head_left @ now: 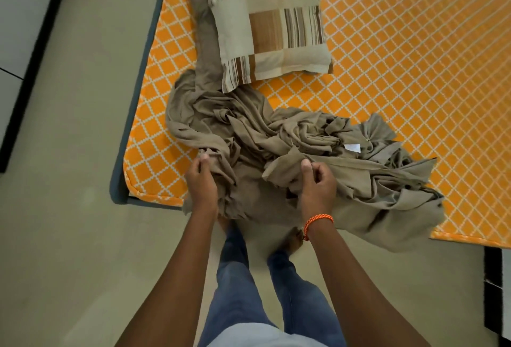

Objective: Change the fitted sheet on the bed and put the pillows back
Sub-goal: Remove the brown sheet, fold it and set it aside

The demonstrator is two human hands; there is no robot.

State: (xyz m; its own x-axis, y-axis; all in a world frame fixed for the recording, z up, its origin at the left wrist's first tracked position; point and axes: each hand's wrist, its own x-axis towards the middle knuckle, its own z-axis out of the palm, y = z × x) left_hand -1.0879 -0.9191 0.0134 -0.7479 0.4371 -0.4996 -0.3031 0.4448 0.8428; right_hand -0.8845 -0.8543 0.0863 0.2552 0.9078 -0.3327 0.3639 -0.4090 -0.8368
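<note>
A crumpled taupe fabric fitted sheet (276, 136) is heaped on the near corner of the bed, on a bare mattress covered in orange cloth with a white diamond lattice (401, 75). Part of the sheet is draped over the mattress's near edge and hangs toward the floor, and a narrow strip of it is stretched along the mattress's left side, passing under the pillow. A small white label (352, 147) is seen on the folds to the right of the heap.

The sheet's left fold is pinched by the left hand (201, 180), thumb on top and fingers curled beneath the cloth. A bunched fold near the middle of the heap is gripped by the right hand (318, 183), thumb pressed down on the fabric and fingers curled round it. An orange braided cord bracelet (318, 220) is worn on the right wrist.

A cream rectangular pillow with brown striped patches (271, 23) is laid on the mattress beyond the heap, its near left corner touching the sheet. A dark grey bed frame (130, 114) is visible along the mattress's left edge, above a pale beige floor (77, 208). Blue jeans (237, 277) and bare feet are seen below the hands.
</note>
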